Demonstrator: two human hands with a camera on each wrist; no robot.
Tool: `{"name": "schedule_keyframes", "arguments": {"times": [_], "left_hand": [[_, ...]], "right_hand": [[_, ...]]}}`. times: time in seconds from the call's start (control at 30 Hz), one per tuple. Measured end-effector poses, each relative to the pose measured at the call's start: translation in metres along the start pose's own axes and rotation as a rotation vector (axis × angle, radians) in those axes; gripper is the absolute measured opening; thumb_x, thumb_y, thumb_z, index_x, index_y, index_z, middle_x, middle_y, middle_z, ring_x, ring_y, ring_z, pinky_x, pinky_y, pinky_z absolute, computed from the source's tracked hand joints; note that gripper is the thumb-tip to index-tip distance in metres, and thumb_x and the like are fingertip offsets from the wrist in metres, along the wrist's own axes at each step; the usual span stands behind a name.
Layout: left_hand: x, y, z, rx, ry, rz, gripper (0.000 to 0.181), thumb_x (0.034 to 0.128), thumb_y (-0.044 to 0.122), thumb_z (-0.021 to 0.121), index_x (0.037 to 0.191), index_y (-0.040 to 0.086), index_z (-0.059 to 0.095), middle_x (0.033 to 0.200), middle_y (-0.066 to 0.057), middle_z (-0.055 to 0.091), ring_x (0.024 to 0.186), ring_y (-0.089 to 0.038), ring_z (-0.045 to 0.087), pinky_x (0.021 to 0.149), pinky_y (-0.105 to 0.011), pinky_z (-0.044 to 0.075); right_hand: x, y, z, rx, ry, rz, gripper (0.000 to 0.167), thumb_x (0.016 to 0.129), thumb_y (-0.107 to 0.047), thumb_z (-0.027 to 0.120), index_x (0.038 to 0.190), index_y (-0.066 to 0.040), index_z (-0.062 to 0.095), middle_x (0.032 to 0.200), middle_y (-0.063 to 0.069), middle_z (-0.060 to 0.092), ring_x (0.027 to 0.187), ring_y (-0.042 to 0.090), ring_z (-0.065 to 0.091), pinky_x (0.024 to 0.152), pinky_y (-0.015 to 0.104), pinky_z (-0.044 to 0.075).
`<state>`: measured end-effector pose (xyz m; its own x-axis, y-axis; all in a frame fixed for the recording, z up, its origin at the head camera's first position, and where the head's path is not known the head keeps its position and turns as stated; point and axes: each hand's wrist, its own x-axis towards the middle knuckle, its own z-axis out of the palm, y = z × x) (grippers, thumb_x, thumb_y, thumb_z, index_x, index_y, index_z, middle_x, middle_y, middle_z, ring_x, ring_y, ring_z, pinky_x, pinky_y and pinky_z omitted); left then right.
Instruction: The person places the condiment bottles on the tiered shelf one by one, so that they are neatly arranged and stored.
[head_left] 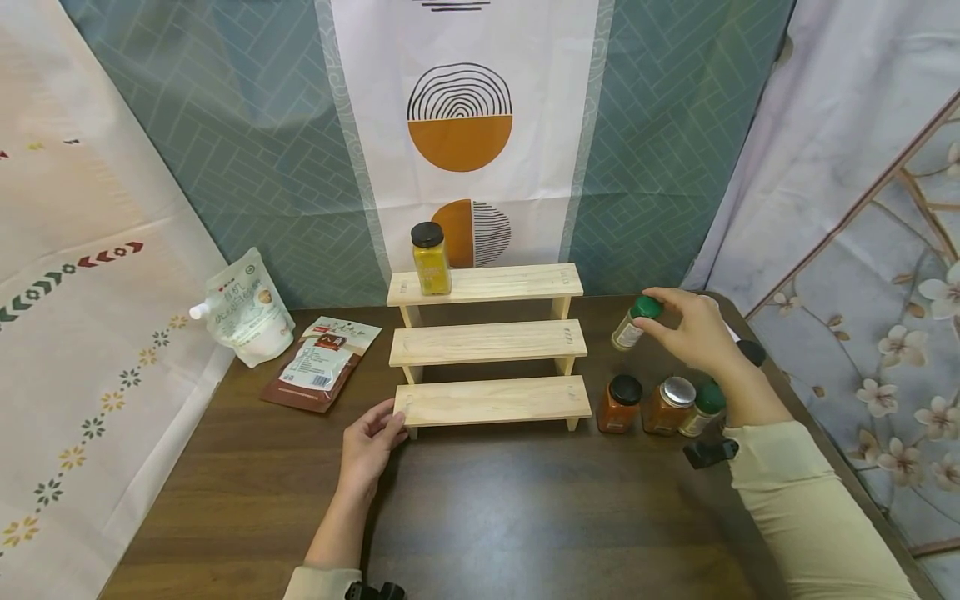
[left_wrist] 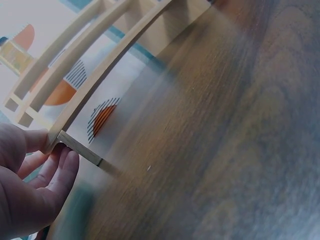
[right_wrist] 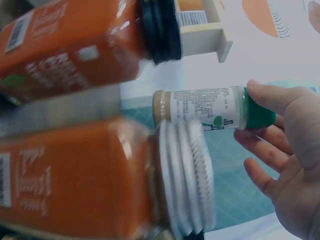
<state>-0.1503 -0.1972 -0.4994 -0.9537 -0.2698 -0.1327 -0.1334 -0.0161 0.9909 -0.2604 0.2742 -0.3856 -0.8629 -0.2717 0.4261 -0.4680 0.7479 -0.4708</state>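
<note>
In the head view a three-tier wooden rack stands mid-table. My left hand grips the left end of its lowest tier, thumb on top and fingers beneath, as the left wrist view also shows. To the right of the rack, my right hand pinches the green cap of a small spice jar, which hangs tilted. The right wrist view shows the jar's white printed label. A yellow spice jar with a black lid stands on the top tier's left end.
Right of the rack stand a black-lidded orange jar, a silver-lidded orange jar and a green-capped jar. Another black lid shows behind the right forearm. At left are a white spouted pouch and a brown packet.
</note>
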Motion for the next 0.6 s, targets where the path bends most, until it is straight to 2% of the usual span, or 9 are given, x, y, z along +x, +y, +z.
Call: {"name": "schedule_keyframes", "arguments": {"times": [0.2,0.37,0.6], "left_hand": [[-0.001,-0.001,0.0,0.005,0.003,0.01,0.036,0.0988,0.0,0.064,0.133,-0.009,0.059,0.1,-0.015,0.068,0.081,-0.009,0.067,0.08,-0.029,0.062],[-0.002,-0.001,0.0,-0.004,0.005,0.021,0.035,0.0987,0.0,0.064,0.132,-0.011,0.059,0.099,-0.015,0.069,0.081,-0.01,0.067,0.079,-0.029,0.063],[-0.003,0.002,0.001,0.001,0.009,0.016,0.037,0.0983,0.002,0.065,0.133,-0.011,0.059,0.102,-0.019,0.068,0.082,-0.01,0.068,0.079,-0.028,0.062]], "right_hand": [[0.009,-0.012,-0.001,0.032,0.081,-0.015,0.047,0.089,-0.015,0.08,0.13,0.003,0.063,0.115,0.024,0.069,0.1,0.047,0.066,0.088,0.062,0.055],[0.015,-0.024,-0.003,0.037,0.103,-0.018,0.046,0.091,-0.017,0.079,0.131,0.001,0.063,0.117,0.024,0.068,0.1,0.046,0.064,0.087,0.061,0.053],[0.027,-0.035,-0.004,0.05,0.153,-0.055,0.045,0.089,-0.013,0.08,0.129,0.001,0.064,0.114,0.023,0.069,0.097,0.044,0.065,0.085,0.06,0.054]]}}
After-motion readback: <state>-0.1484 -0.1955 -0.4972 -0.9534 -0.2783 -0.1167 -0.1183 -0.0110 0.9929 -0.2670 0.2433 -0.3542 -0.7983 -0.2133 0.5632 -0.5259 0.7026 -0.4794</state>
